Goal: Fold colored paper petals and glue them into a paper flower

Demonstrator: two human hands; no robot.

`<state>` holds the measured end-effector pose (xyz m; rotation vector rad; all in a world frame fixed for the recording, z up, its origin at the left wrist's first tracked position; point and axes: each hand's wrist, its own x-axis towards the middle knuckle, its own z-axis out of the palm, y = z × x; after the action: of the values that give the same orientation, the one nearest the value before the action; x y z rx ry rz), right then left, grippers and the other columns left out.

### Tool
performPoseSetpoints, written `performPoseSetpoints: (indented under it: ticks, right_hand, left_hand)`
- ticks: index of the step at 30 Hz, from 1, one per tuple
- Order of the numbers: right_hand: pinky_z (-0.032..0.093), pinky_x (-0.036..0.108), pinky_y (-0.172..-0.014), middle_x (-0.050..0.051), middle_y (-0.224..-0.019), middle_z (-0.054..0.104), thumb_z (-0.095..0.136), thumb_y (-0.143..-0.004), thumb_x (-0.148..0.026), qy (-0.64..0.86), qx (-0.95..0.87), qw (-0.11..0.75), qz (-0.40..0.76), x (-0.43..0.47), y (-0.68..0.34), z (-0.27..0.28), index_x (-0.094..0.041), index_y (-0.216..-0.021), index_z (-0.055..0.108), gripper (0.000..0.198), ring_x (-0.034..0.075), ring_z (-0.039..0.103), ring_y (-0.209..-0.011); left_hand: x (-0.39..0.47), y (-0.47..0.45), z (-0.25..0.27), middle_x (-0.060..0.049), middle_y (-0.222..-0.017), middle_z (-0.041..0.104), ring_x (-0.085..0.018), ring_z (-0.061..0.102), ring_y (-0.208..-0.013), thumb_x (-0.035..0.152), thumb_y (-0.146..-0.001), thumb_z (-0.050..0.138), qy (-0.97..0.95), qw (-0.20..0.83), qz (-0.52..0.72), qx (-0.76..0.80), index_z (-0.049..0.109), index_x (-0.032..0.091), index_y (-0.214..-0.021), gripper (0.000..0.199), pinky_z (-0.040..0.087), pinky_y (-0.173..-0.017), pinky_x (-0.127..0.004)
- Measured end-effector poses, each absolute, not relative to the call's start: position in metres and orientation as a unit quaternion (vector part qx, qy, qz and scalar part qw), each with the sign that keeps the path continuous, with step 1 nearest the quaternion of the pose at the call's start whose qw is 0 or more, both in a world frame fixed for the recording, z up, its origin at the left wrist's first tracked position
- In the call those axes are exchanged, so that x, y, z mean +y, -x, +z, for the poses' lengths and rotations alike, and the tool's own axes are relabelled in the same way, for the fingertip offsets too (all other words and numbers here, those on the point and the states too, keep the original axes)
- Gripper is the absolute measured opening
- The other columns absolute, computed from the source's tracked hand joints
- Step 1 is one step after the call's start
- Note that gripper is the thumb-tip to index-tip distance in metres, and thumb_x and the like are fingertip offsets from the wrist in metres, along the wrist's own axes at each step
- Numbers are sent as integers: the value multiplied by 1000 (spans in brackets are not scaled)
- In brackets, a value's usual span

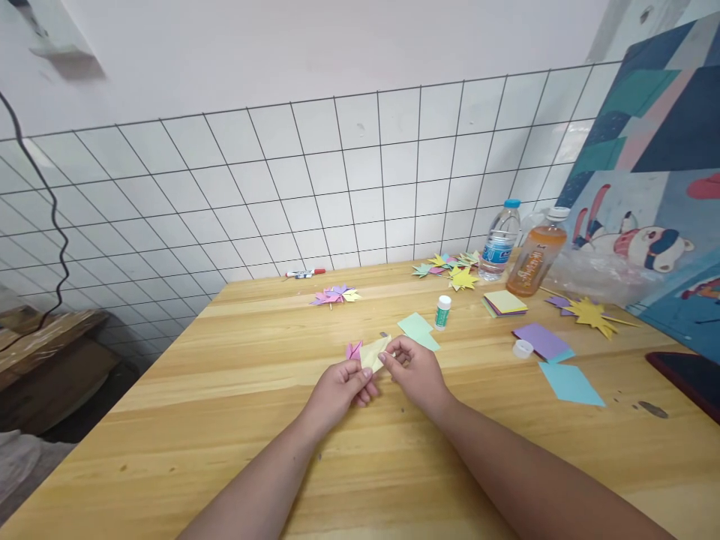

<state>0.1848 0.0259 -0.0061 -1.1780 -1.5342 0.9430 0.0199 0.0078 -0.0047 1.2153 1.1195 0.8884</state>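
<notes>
A pale yellow sheet of folded paper (373,355) is between my two hands above the wooden table. My left hand (340,386) pinches its lower left part between thumb and fingers. At the paper's right edge, my right hand (415,369) grips it with thumb and forefinger. Just behind the yellow paper lies a pink folded paper piece (354,350), partly covered. Light green paper sheets (418,330) rest beyond my right hand, beside an upright glue stick (442,313) with a white top and green label.
Folded paper stars (336,295) and more stars (462,278) lie toward the wall, near markers (304,274). A water bottle (499,244) and an orange drink bottle (536,255) stand back right. Nearby are a paper stack (505,302), purple paper (543,342), blue paper (572,383) and a white cap (523,349).
</notes>
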Motion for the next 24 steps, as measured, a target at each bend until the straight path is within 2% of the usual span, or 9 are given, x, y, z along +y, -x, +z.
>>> performPoseSetpoints:
  ticks: [9,19,24]
  right_hand:
    - [40,22,-50,-3,-60,54,57,-76,-34,492,-626,489,356,25,-188,1,-21,-73,56,14,12,50,-53]
    - [40,22,-52,-2,-62,57,57,-77,-33,485,-637,494,337,24,-186,0,-20,-71,56,14,12,51,-55]
    - [40,22,-51,-2,-62,57,57,-77,-32,485,-634,500,334,25,-187,1,-20,-71,57,13,12,51,-54]
  left_hand:
    - [7,-15,8,-10,-75,71,-13,61,-58,47,-72,66,-465,652,394,451,65,12,-81,36,44,-53,-22]
    - [8,-21,3,-5,-67,69,-10,57,-53,43,-63,75,-487,607,393,489,63,14,-74,33,43,-54,-22]
    - [7,-18,9,-8,-77,71,-13,60,-61,35,-61,78,-505,626,369,465,63,13,-87,37,43,-58,-23]
